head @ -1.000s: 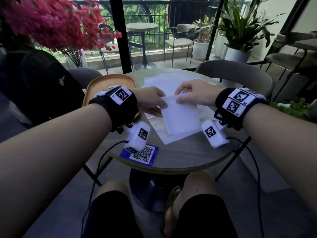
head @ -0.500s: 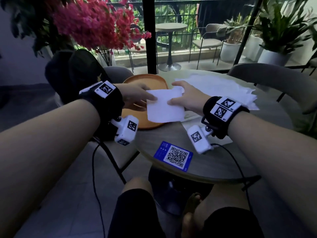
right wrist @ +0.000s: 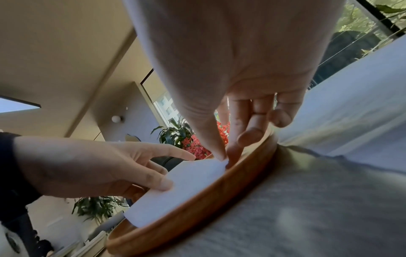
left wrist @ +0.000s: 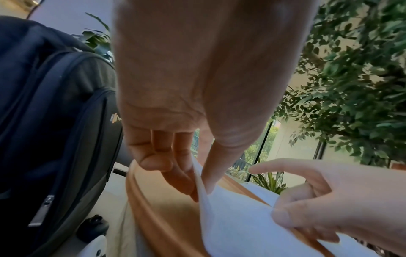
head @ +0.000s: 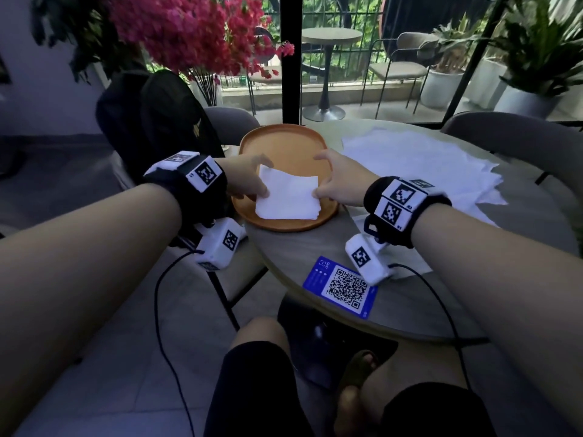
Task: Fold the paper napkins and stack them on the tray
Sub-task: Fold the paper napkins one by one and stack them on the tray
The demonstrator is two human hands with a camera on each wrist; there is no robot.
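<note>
A folded white napkin (head: 287, 197) lies over the near part of the orange wooden tray (head: 284, 143) on the round table. My left hand (head: 252, 181) pinches its left edge between thumb and fingers, seen close in the left wrist view on the napkin (left wrist: 230, 217). My right hand (head: 334, 181) pinches the right edge with thumb and finger, and the right wrist view shows that pinch on the napkin (right wrist: 186, 184) just above the tray (right wrist: 197, 217). A spread of unfolded white napkins (head: 419, 165) lies on the table to the right of the tray.
A blue QR-code card (head: 342, 287) lies near the table's front edge. A black backpack (head: 154, 118) sits on the chair to the left, under pink flowers (head: 195, 29). A grey chair (head: 517, 134) stands at the far right. Cables hang from both wrist cameras.
Both hands carried the folded napkin left from the unfolded pile, over the table, and down onto the tray. The head view swung left with them.
</note>
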